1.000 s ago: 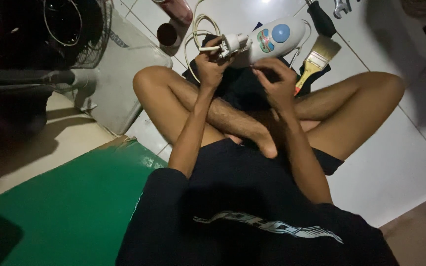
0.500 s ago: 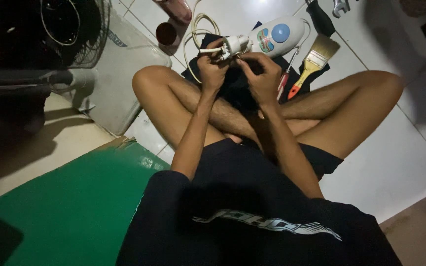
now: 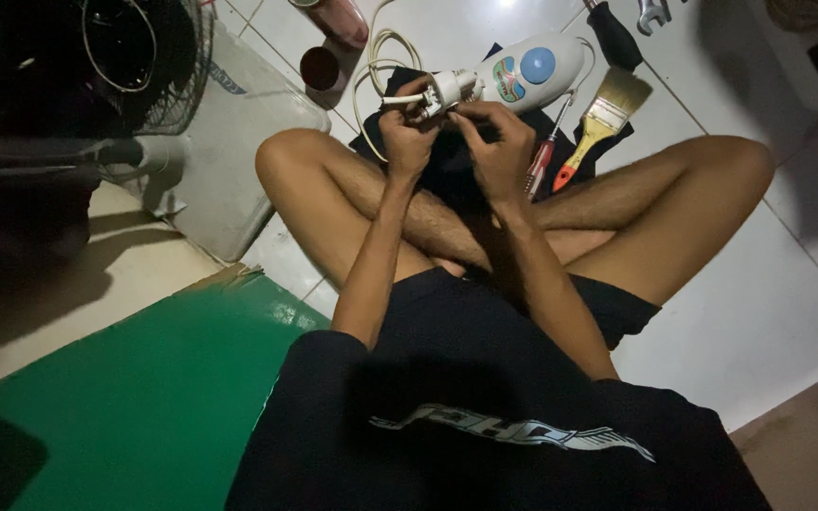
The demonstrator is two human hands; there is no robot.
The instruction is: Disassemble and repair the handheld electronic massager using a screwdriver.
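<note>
I sit cross-legged on a white tiled floor. My left hand [image 3: 407, 132] grips a white electrical plug [image 3: 447, 92] with its white cord [image 3: 378, 57] looping away behind it. My right hand [image 3: 499, 142] meets the plug from the right, fingertips pinched at its end; whether it holds a small part is hidden. Just beyond the hands lies a white appliance housing [image 3: 537, 68] with a round blue knob, resting on a dark cloth [image 3: 447, 166].
A paintbrush [image 3: 603, 114] and a red-handled screwdriver [image 3: 542, 156] lie right of the hands. A black-handled tool [image 3: 613, 33] and a wrench [image 3: 650, 11] lie farther back. A fan grille [image 3: 134, 57] stands left, a brown cup [image 3: 319, 68] behind, a green sheet [image 3: 134, 397] near left.
My right hand has come off the floor by my shin and risen to the plug. The left hand kept its grip on the plug.
</note>
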